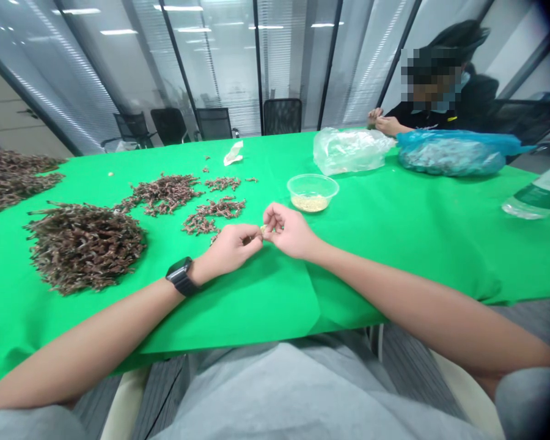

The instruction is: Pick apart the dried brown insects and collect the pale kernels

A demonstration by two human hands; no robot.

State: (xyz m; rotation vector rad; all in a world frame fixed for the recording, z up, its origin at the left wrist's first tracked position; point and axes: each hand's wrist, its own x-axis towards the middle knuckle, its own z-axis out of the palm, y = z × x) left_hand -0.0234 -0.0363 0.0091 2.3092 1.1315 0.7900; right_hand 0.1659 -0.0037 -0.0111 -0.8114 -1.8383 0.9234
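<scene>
My left hand [231, 246] and my right hand [288, 231] meet over the green tablecloth [266, 293], their fingertips pinching a small pale piece [263, 229] that is mostly hidden by my fingers. A black smartwatch [180, 276] sits on my left wrist. Left of my hands lies a large heap of dried brown sprigs [85, 247], with smaller scattered clumps [213, 214] closest to my left hand. A clear plastic bowl [312, 192] holding pale seeds stands just beyond my right hand.
A co-worker [433, 91] sits at the far right of the table, hands [382, 121] near a clear plastic bag [351, 151] and a full blue bag [453, 153]. A plastic bottle [538, 190] lies at the right edge. Black chairs [231, 119] line the far side.
</scene>
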